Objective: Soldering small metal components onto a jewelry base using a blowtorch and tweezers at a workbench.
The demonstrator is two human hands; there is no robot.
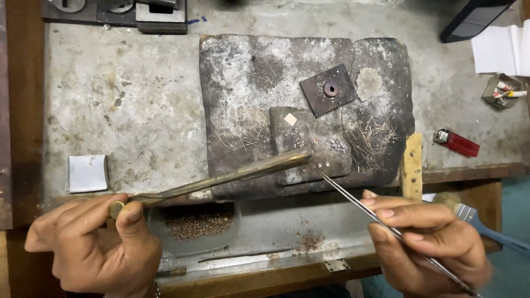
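My left hand (94, 243) grips the rear end of a long brass torch tube (232, 175), thumb on its knob; its nozzle ends over a small dark slab (309, 138) on the charred soldering block (243, 83). My right hand (428, 243) pinches thin steel tweezers (353, 198), whose tips reach several tiny silver pieces (322, 165) at the slab's front edge, just right of the nozzle. A small pale square chip (290, 119) lies farther back on the slab.
A dark square plate with a hole (330, 89) rests on the block among fine wire bits. A red lighter (457, 143), wooden stick (412, 165), blue-handled brush (486, 229), white paper square (86, 173) and a dish of reddish-brown grains (196, 225) lie around.
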